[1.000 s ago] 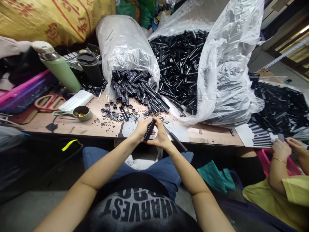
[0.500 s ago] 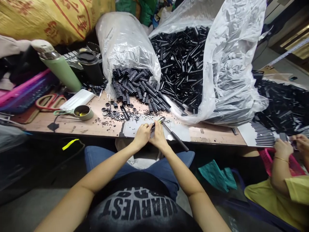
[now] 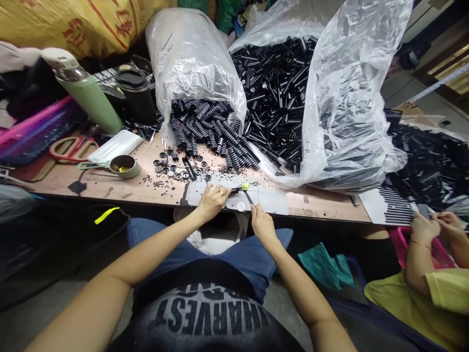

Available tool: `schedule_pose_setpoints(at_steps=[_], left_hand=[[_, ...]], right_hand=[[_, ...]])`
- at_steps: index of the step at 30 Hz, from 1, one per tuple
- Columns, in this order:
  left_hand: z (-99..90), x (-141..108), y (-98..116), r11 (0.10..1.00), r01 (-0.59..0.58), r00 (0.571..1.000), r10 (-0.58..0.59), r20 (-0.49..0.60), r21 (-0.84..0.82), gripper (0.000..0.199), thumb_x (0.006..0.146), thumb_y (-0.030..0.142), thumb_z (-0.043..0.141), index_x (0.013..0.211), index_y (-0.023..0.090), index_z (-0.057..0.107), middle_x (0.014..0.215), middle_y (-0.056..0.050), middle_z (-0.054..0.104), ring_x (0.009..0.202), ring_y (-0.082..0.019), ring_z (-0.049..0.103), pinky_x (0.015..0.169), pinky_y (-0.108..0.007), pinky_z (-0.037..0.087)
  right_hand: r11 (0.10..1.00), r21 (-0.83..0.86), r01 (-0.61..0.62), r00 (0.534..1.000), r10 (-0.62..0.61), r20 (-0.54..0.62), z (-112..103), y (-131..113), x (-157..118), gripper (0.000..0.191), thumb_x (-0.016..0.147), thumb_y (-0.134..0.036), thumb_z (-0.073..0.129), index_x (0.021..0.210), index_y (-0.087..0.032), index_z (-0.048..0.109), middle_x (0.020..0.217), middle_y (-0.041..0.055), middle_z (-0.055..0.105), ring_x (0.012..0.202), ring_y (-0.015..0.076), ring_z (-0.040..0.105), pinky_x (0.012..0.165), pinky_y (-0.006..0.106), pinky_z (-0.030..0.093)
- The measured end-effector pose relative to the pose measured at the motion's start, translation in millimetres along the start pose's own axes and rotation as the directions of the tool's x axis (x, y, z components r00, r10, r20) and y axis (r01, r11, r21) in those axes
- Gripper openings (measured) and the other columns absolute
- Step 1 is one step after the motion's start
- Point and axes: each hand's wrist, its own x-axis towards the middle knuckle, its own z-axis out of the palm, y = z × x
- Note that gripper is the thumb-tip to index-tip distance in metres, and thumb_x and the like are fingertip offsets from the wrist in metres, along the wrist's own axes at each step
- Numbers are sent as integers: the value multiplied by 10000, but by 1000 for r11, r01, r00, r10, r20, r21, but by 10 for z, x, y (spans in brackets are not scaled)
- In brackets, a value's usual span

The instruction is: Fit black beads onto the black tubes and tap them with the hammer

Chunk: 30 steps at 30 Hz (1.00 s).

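Observation:
My left hand [image 3: 213, 201] is closed around a black tube [image 3: 234, 191], which lies over the grey-white mat at the table's front edge. My fingers hide most of the tube. My right hand [image 3: 262, 220] grips the dark handle of a small hammer [image 3: 249, 197]. The hammer's yellow-green head [image 3: 245, 186] is at the tube's right end; whether they touch I cannot tell. A pale round disc [image 3: 241, 207] lies on the mat [image 3: 273, 200] below the hammer. Small black rings and round caps [image 3: 178, 176] are scattered left of the mat, beside a short black tube [image 3: 189, 169].
Behind the mat, one plastic bag [image 3: 194, 54] spills ridged black rods [image 3: 205, 127]; another bag [image 3: 351, 107] holds many black tubes [image 3: 278, 93]. A metal cup [image 3: 125, 167], red-handled scissors [image 3: 73, 148] and a green bottle [image 3: 90, 100] stand left. A co-worker's hands [image 3: 427, 227] are at the right.
My right hand has left the tube's end and taken hold of the hammer that lay on the mat. The hammer head is now up at the tube. My left hand keeps the tube.

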Motion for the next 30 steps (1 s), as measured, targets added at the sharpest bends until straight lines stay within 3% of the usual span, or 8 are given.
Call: schedule_pose_setpoints(at_steps=[6,11,16,20,21,23,26,30], left_hand=[[154,28,342,998,62,997,-62,48,15,630,935,388,362,1397,-40,344,1456,-252,358,1396,-335,255,1140,-493,172],[260,63,308,997,66,994,-62,88,-37,555,911,223,331,1416,-7,320,1457,-233,368,1385,-299,295,1124,-469,233],[2,176,225,973,185,969,-157,188,-141,386,928,180,334,1222,74,560,1116,-183,630,1064,-277,578,898,-404,452],[-251,367,62,938,247,957,-197,213,-243,328,950,295,378,1018,117,645,913,-128,660,903,-244,611,801,-338,482],[-274,467,-37,916,322,941,-280,191,-241,348,953,309,372,1006,99,645,922,-138,659,899,-245,613,806,-336,481],[-255,724,-290,822,531,847,-520,111,-206,370,953,250,330,991,51,641,956,-177,650,922,-260,614,833,-351,473],[-118,1115,-667,683,692,716,-691,101,-234,295,873,115,399,968,2,654,1003,-244,638,981,-307,610,859,-380,459],[57,1317,-888,639,712,690,-715,117,-292,254,773,7,445,889,3,671,940,-262,649,920,-320,633,810,-389,467]], right_hand=[[967,174,185,969,-150,-197,-156,-367,-88,398,1017,-397,205,932,-185,531,696,42,620,576,156,560,560,236,305],[961,0,277,955,-275,110,22,-623,-75,309,1004,-377,320,932,-197,560,761,53,672,588,161,583,542,238,274],[977,88,193,980,-196,21,-77,-525,54,341,1018,-382,268,934,-204,546,741,30,659,627,172,595,561,242,273],[999,21,41,998,-39,-53,-109,-223,259,329,1010,-403,320,910,-200,558,759,34,655,640,162,576,574,250,250],[1000,-11,6,998,-7,-66,-71,-138,310,322,1007,-403,335,908,-197,561,784,39,658,654,159,574,579,253,248],[997,-72,-38,994,30,-102,40,10,391,311,1003,-401,358,905,-190,565,847,49,658,707,157,574,593,258,254],[987,-157,-45,986,19,-164,205,142,446,303,995,-401,381,895,-184,567,897,54,637,795,167,564,617,262,281],[972,-231,31,970,-85,-230,300,182,443,304,973,-426,421,886,-182,580,898,61,602,848,191,531,677,272,331]])
